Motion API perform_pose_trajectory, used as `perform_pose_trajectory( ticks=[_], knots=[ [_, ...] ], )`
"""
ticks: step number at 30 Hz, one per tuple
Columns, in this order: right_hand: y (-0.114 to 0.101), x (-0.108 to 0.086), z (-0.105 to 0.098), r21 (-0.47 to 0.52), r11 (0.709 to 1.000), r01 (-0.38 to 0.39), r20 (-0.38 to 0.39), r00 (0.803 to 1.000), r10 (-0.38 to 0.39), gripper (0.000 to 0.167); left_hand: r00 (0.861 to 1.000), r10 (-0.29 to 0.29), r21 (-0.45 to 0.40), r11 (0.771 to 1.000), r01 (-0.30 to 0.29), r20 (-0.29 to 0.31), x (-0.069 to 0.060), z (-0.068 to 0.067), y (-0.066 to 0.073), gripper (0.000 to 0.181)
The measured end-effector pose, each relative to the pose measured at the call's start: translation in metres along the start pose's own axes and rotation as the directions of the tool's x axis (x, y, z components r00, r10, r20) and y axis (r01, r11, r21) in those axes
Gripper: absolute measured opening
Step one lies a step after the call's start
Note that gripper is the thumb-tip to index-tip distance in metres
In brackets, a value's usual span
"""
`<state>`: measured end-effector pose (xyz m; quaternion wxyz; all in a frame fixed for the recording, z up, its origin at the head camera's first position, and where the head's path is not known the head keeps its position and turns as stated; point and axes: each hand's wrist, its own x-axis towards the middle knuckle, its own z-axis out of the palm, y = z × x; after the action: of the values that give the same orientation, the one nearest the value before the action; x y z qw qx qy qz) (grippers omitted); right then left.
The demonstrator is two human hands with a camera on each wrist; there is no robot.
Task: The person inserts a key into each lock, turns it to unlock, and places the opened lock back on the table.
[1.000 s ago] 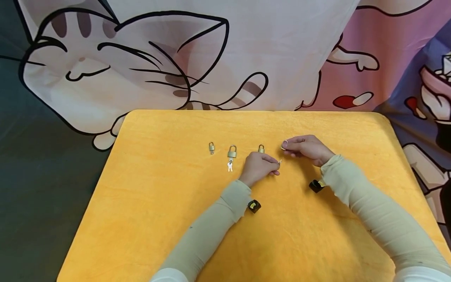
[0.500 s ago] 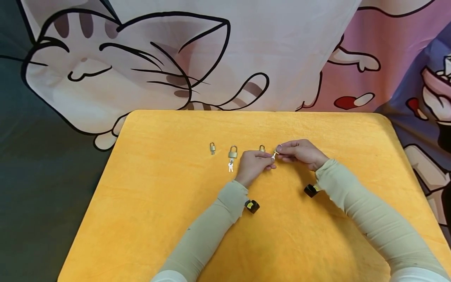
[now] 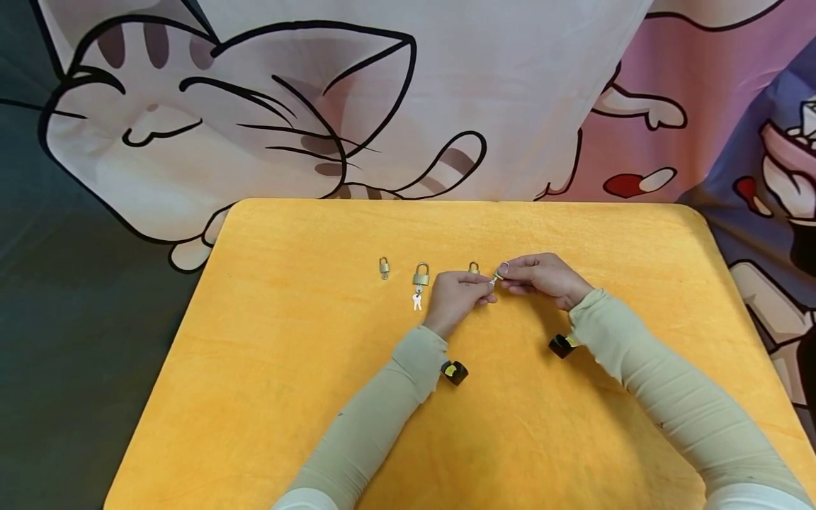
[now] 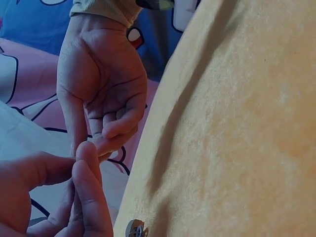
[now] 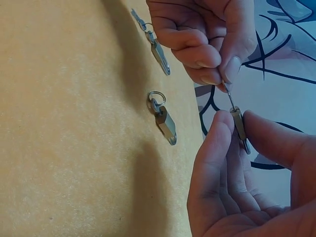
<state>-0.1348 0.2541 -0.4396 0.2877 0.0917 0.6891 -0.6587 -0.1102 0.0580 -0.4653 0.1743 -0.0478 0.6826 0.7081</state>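
Between thumb and fingers, my left hand [image 3: 454,299] pinches a small key [image 5: 229,97]. My right hand [image 3: 543,275] holds a small brass padlock [image 5: 238,122] by its sides, with the shackle pointing away from the key. In the right wrist view the key meets the padlock's keyhole end; how deep it sits I cannot tell. Fingers cover key and padlock in the left wrist view. Just behind my left hand lies another brass padlock [image 3: 474,267], partly hidden in the head view.
Further left on the yellow table [image 3: 395,411] lie a larger padlock [image 3: 421,279] with keys [image 3: 417,302] hanging from it and a smaller padlock [image 3: 384,266]. A cat-print cloth [image 3: 484,85] hangs behind the table's far edge.
My right hand has moved left with the padlock, up to the key in my left hand. The left hand has shifted slightly left. Over the last half second both hands barely move.
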Motion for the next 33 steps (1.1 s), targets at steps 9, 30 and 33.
perform_pose_trajectory(
  ticks=[9, 30, 33],
  knots=[
    [-0.0007, 0.0005, -0.0013, 0.016, 1.0, -0.019, -0.007, 1.0, 0.02, 0.034, 0.999, 0.034, 0.037, 0.999, -0.034, -0.006, -0.0004, -0.0023, -0.0002, 0.007],
    [0.0033, 0.0023, -0.0016, 0.048, 0.998, -0.041, -0.01, 0.999, 0.042, 0.021, 0.977, 0.206, 0.412, 0.896, -0.164, -0.06, 0.0003, 0.0003, 0.0003, 0.006],
    [0.0042, 0.003, -0.0006, 0.031, 0.999, -0.04, -0.005, 0.999, 0.04, 0.021, 0.976, 0.209, 0.419, 0.893, -0.168, -0.054, -0.0002, 0.0008, 0.0006, 0.007]
  ],
)
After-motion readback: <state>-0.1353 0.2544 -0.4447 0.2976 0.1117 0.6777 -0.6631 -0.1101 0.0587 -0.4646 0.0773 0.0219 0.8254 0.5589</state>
